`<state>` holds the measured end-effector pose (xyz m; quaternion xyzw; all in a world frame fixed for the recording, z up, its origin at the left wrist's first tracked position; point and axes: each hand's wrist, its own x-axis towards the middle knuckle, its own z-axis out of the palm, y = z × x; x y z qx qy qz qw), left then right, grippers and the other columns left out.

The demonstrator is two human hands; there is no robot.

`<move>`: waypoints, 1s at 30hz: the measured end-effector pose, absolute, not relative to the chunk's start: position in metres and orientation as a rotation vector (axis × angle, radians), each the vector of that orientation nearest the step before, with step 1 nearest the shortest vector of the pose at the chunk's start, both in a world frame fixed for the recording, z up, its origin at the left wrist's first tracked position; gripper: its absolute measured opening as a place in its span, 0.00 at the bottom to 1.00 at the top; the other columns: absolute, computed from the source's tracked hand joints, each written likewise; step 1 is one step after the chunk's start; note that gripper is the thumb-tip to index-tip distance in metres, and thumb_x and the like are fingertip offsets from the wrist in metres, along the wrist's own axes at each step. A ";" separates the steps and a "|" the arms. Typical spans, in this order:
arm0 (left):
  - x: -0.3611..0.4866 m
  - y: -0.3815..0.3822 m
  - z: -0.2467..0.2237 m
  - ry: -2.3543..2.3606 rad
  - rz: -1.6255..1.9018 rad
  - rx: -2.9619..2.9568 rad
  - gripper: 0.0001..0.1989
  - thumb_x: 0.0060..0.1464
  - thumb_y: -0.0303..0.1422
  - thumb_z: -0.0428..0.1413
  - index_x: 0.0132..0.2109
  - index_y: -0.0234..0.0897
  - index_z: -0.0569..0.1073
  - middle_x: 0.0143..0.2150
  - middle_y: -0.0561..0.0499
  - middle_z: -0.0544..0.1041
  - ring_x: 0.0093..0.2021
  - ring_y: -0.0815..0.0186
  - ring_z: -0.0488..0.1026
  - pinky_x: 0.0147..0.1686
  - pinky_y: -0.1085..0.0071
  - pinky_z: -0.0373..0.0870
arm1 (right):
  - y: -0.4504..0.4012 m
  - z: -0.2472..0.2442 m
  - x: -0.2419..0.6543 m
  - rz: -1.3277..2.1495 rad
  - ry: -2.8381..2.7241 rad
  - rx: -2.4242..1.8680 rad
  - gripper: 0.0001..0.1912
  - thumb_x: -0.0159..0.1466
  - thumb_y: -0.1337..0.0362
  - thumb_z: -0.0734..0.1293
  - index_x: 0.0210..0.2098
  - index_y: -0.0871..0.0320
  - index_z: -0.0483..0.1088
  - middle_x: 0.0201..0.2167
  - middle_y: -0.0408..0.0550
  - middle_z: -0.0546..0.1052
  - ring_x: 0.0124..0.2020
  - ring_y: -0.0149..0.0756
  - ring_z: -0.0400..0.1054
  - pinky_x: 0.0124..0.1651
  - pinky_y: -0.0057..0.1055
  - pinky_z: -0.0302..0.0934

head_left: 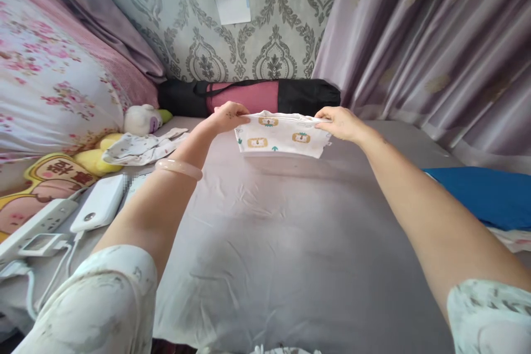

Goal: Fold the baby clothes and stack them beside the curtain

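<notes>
A white cloth (284, 137) with small tan and green animal prints is stretched between my hands, above the far part of the grey bed sheet (290, 243). My left hand (230, 117) pinches its upper left corner, and my right hand (337, 123) pinches the upper right one. The cloth's lower edge hangs a little over the sheet. A pale bangle circles my left wrist.
Behind the cloth lies a long black and pink bag (249, 94) against the wall. At left are a folded printed garment (141, 148), plush toys, a white power bank (99, 203), and a power strip (39, 227) with cables. Blue fabric (481, 193) lies at right.
</notes>
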<state>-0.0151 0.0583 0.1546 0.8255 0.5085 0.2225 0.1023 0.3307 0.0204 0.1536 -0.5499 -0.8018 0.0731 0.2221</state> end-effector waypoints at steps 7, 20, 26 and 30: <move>-0.015 0.008 0.115 1.438 0.748 2.842 0.14 0.62 0.37 0.47 0.45 0.39 0.75 0.43 0.46 0.79 0.47 0.58 0.71 0.56 0.54 0.54 | -0.022 0.110 0.338 -0.188 -2.368 -1.308 0.13 0.61 0.70 0.60 0.43 0.56 0.71 0.39 0.50 0.77 0.42 0.43 0.69 0.50 0.39 0.57; -0.030 -0.083 0.038 1.173 0.340 2.912 0.23 0.57 0.22 0.41 0.52 0.40 0.73 0.54 0.45 0.77 0.53 0.61 0.73 0.61 0.54 0.49 | -0.109 0.041 0.334 -0.144 -2.637 -1.268 0.22 0.61 0.79 0.54 0.48 0.58 0.70 0.47 0.53 0.74 0.50 0.43 0.65 0.56 0.39 0.53; -0.022 -0.092 0.045 1.313 0.396 2.779 0.15 0.56 0.30 0.47 0.45 0.41 0.76 0.51 0.48 0.78 0.51 0.60 0.74 0.60 0.55 0.52 | -0.108 0.048 0.330 0.033 -2.547 -1.403 0.19 0.59 0.75 0.57 0.43 0.55 0.73 0.47 0.48 0.76 0.50 0.41 0.67 0.56 0.40 0.54; 0.011 -0.082 0.052 1.646 0.504 2.587 0.16 0.63 0.35 0.43 0.42 0.39 0.76 0.45 0.47 0.80 0.47 0.60 0.75 0.55 0.57 0.59 | -0.089 0.054 0.304 0.032 -2.443 -1.527 0.17 0.62 0.71 0.55 0.40 0.57 0.74 0.47 0.50 0.77 0.50 0.43 0.68 0.55 0.40 0.56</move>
